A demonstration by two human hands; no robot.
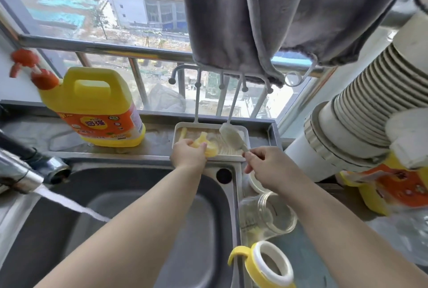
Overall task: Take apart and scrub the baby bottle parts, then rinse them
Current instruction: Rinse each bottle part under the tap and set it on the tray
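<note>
My left hand (188, 153) grips a soft yellow bottle part (205, 144) over the near edge of a white drying tray (246, 137) on the window ledge. My right hand (268, 166) pinches the handle of a pale bottle brush (231, 137) whose head lies in the tray. A clear bottle body (269, 216) lies on its side on the counter right of the sink. Nearer me sits the yellow collar with handles and a white ring (269, 264). A small white round part (256, 182) shows under my right wrist.
Water streams from the chrome tap (22, 172) at left into the steel sink (129, 213). A yellow detergent jug (97, 107) stands on the ledge. A grey towel (289, 14) hangs overhead. A ribbed white duct (361, 121) and an orange-yellow pack (393, 190) crowd the right.
</note>
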